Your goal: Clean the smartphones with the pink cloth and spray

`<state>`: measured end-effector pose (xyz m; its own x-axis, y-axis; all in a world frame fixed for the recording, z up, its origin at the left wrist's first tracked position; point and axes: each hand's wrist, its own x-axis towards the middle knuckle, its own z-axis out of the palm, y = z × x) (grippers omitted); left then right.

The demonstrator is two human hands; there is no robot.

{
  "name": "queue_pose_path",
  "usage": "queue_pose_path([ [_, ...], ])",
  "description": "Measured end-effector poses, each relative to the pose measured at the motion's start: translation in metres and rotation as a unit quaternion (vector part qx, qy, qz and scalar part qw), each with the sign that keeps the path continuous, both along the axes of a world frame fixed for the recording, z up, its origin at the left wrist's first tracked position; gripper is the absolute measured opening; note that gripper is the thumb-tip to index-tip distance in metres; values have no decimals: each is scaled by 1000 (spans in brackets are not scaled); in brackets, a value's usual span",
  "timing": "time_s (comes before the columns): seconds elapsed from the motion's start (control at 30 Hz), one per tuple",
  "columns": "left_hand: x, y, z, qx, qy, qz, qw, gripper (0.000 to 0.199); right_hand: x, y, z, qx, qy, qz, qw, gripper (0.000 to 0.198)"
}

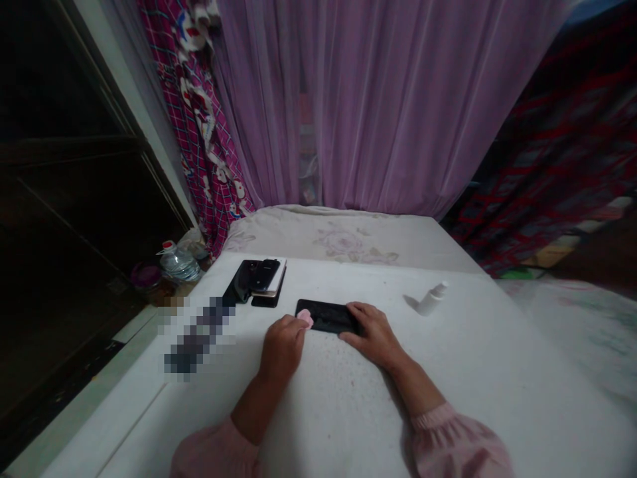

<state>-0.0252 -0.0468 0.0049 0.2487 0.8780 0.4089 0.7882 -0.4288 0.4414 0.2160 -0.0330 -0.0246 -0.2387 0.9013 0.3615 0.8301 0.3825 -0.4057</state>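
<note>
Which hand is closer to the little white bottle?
Right. The right hand is left of the white bottle, holding the flat black object; the left hand is farther left, at its opposite end.

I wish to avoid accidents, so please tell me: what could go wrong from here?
The white bottle could tip if the right hand swings outward. The small black phone on the stack might slide off if bumped. The black device may shift if the left hand presses the pink piece hard, though the right hand grips the other end.
</note>
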Motion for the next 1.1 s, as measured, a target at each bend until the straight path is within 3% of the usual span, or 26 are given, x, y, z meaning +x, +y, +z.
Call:
queue_pose_path([
  [0.37, 46, 29, 6, -42, 129, -21, 991, 21, -4, -1, 0, 24, 1, -53, 998, 53],
  [0.77, 33, 77, 6, -41, 119, 39, 991, 23, 15, 17, -9, 17, -3, -8, 1000, 53],
  [0.9, 44, 78, 8, -42, 115, 50, 991, 26, 13, 16, -6, 12, -6, -11, 1000, 53],
  [1.1, 80, 61, 4, -45, 112, 5, 993, 24, 11, 15, -6, 16, -8, -18, 1000, 53],
])
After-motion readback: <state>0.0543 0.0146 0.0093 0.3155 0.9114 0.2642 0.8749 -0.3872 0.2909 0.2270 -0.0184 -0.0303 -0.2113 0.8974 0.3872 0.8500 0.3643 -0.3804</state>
